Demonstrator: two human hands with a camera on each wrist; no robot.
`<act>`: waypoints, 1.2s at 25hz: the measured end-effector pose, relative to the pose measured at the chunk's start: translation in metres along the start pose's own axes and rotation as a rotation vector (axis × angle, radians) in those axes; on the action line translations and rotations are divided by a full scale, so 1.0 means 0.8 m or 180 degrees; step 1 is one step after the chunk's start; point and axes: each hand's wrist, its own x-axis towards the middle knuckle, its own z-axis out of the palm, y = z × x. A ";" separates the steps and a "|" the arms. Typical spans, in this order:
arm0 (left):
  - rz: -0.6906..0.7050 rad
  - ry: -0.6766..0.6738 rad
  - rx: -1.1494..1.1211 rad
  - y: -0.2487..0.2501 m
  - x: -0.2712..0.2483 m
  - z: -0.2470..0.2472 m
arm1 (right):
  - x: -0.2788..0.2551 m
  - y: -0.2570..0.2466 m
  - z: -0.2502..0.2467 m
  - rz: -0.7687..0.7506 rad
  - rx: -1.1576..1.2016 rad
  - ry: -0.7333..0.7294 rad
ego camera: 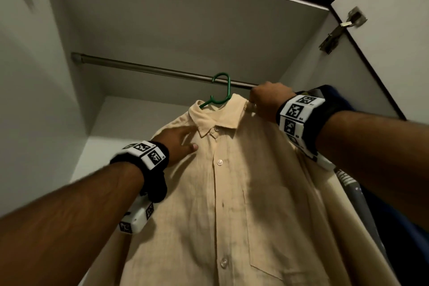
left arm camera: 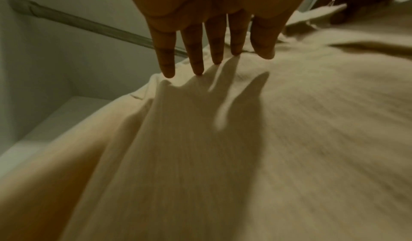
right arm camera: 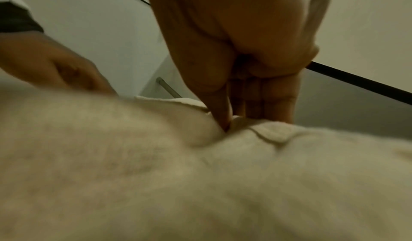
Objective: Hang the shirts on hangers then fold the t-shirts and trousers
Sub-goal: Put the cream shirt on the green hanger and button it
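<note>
Now the right hand [ego camera: 267, 100] pinches the pale yellow cotton shirt [ego camera: 243, 193] beside its collar, steadying it on the green plastic hanger [ego camera: 220, 90], while the flat, open left hand [ego camera: 178, 144] smooths the cloth below.

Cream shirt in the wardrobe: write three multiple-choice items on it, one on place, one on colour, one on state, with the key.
1. Where is the hook of the shirt's hanger?
A. over the wardrobe rail
B. on a door handle
C. lying on a shelf

2. What colour is the hanger?
A. white
B. green
C. red

3. How does the left hand meet the shirt?
A. it grips the sleeve in a fist
B. it holds off, not touching
C. straight fingers rest on the shoulder

Key: 1 A, the hanger hooks over the wardrobe rail. 2 B, its plastic shows green above the collar of the shirt. 3 C, the left hand lies flat with its fingers spread on the cloth, while the right hand pinches the other shoulder.
</note>
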 end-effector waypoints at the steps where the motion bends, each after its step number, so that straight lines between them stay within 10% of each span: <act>1: 0.0039 -0.0162 0.0028 -0.004 0.005 0.012 | 0.003 0.001 0.001 0.0091 -0.0045 0.0015; 30: 0.0637 -0.0291 -0.1405 0.075 0.224 0.244 | 0.169 0.089 0.098 0.0197 -0.1004 -0.0021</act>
